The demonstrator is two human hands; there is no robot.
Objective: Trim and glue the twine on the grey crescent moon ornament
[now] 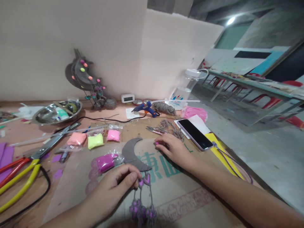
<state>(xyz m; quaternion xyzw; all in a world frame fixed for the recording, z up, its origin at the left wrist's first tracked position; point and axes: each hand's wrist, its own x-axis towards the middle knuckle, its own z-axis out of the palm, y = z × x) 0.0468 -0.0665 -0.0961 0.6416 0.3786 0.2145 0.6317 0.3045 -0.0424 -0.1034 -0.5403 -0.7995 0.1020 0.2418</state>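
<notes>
A grey crescent moon lies on the printed cardboard in front of me. Strings run down from its lower tip through small grey hearts with purple centres to purple-and-grey flower charms. My left hand is closed, its fingertips at the crescent's lower edge beside the hearts; what they pinch, if anything, is hidden. To the right of the moon, my right hand pinches a small magenta clay ball between thumb and fingers. A bag of magenta clay sits just left of the crescent.
Pink, yellow and coral clay bags lie farther left, near large shears and a metal bowl. Behind are a blue glue gun and a finished moon hanging. Scissors and a phone lie right.
</notes>
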